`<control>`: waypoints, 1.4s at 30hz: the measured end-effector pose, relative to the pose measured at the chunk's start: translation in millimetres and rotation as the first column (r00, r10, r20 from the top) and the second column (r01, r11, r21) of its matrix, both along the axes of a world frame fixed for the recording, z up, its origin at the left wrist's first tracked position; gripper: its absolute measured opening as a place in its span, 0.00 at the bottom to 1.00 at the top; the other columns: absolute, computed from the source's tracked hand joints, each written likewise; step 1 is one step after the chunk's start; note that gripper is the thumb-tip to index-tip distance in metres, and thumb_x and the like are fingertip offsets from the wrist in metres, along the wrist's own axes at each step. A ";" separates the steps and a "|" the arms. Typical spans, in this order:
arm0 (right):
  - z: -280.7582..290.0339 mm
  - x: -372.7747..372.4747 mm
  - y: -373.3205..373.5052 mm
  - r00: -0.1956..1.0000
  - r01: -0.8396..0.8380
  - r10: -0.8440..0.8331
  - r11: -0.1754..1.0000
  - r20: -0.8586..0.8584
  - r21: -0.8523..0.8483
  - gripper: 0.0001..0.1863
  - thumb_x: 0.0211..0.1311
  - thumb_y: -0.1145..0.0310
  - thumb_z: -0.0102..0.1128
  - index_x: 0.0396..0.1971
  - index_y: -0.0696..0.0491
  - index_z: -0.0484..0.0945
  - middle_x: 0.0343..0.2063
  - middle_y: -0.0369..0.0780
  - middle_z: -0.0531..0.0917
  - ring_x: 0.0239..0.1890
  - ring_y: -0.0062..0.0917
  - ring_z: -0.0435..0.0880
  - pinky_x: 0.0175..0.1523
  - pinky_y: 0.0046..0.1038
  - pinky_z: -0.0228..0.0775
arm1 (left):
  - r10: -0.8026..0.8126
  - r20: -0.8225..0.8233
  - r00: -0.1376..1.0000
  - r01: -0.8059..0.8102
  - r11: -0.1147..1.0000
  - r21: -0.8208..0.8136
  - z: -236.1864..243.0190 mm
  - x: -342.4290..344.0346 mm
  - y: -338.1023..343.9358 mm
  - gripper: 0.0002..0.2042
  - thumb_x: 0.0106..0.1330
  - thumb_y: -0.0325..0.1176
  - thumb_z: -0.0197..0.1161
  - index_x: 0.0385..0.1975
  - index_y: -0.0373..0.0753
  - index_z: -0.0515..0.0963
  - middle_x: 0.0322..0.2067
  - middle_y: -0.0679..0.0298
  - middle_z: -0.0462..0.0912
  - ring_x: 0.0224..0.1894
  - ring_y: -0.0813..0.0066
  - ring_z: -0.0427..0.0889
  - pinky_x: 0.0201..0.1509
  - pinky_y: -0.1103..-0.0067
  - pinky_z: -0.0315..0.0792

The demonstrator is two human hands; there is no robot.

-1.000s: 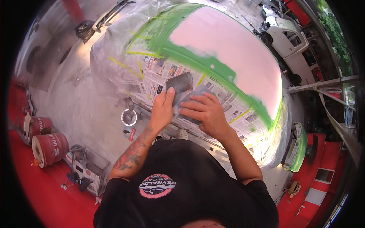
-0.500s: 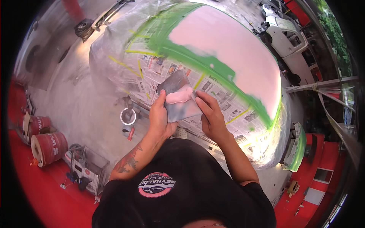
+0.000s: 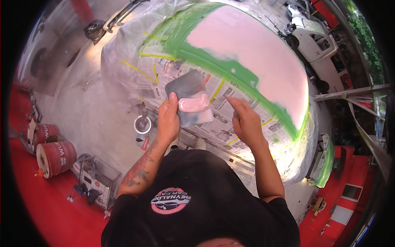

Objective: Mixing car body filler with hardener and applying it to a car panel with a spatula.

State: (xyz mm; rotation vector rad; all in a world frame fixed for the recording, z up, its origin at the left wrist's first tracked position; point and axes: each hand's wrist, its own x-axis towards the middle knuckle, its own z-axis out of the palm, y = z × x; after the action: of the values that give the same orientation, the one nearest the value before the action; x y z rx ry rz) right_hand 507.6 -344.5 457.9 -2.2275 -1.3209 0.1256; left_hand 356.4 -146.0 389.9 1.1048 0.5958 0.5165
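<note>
Left hand: grip clamped on left side of grey plate. Pink paste lies across plate. Right hand: grip apart, clear of plate, nothing seen in it. Beyond: newspaper, pink panel. Step looks like readying paste; next move seemingly calls for steady, level plate.

One pink paste blob, two red drums, one round container, one red-handled tool.
</note>
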 end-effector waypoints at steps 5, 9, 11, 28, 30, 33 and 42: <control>43.7 10.0 14.7 0.935 -0.063 0.012 0.989 0.355 0.132 0.36 0.41 0.86 0.59 0.57 0.46 0.82 0.51 0.39 0.83 0.53 0.39 0.83 0.52 0.41 0.76 | -0.123 0.178 0.976 0.149 0.979 -0.141 1.2 -5.9 0.1 0.43 0.71 0.71 0.46 0.62 0.29 0.70 0.54 0.56 0.81 0.53 0.69 0.83 0.56 0.71 0.80; 59.4 -22.9 33.4 0.951 -0.120 0.060 0.976 0.302 0.184 0.32 0.42 0.85 0.58 0.53 0.52 0.82 0.50 0.41 0.84 0.52 0.40 0.83 0.53 0.39 0.74 | -0.171 0.228 0.959 0.184 0.982 -0.039 5.5 -3.1 -3.3 0.54 0.56 0.80 0.52 0.65 0.30 0.68 0.57 0.56 0.80 0.57 0.66 0.82 0.59 0.68 0.81; 58.2 -38.1 43.3 0.937 -0.145 0.084 0.977 0.339 0.158 0.27 0.48 0.79 0.60 0.53 0.52 0.83 0.50 0.39 0.83 0.52 0.36 0.82 0.50 0.38 0.73 | -0.175 0.217 0.960 0.180 0.984 -0.003 6.1 -1.0 -5.3 0.55 0.53 0.81 0.54 0.64 0.30 0.69 0.56 0.56 0.80 0.56 0.67 0.82 0.59 0.69 0.81; 47.5 -66.2 45.8 0.854 -0.084 0.034 0.994 0.519 0.073 0.20 0.59 0.67 0.60 0.53 0.50 0.83 0.51 0.35 0.81 0.53 0.31 0.79 0.52 0.38 0.66 | -0.074 0.201 0.977 0.055 0.994 0.097 -0.8 10.2 -13.6 0.48 0.61 0.78 0.52 0.60 0.31 0.72 0.52 0.58 0.81 0.53 0.68 0.82 0.56 0.69 0.81; 51.4 -54.5 42.3 0.840 -0.074 0.006 0.992 0.543 0.102 0.20 0.59 0.67 0.60 0.52 0.48 0.83 0.50 0.34 0.82 0.53 0.31 0.79 0.54 0.40 0.65 | -0.074 0.200 0.977 0.068 0.997 0.039 -2.5 11.1 -12.7 0.48 0.64 0.77 0.48 0.61 0.31 0.72 0.54 0.57 0.81 0.54 0.66 0.83 0.58 0.67 0.80; 58.1 -30.7 37.2 0.852 -0.052 0.011 0.997 0.523 0.064 0.29 0.47 0.79 0.62 0.53 0.45 0.84 0.52 0.32 0.84 0.54 0.31 0.80 0.57 0.40 0.63 | -0.100 0.173 0.980 0.100 0.995 0.010 -5.8 12.0 -9.9 0.49 0.68 0.77 0.39 0.64 0.31 0.70 0.58 0.55 0.80 0.56 0.65 0.82 0.60 0.68 0.79; 36.8 -14.8 41.6 0.921 -0.307 0.314 0.949 0.231 -0.069 0.29 0.44 0.82 0.61 0.50 0.42 0.86 0.52 0.29 0.85 0.56 0.27 0.79 0.61 0.41 0.63 | -0.182 0.098 0.978 0.180 0.983 0.035 -12.3 17.7 -3.9 0.43 0.80 0.66 0.26 0.62 0.27 0.72 0.58 0.50 0.79 0.58 0.63 0.77 0.67 0.69 0.66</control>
State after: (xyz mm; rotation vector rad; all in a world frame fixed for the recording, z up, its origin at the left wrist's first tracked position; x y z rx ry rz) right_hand 492.8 -303.0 494.7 -2.0908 -1.8122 -0.0094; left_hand 374.1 -149.9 377.6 1.1379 0.3966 0.4199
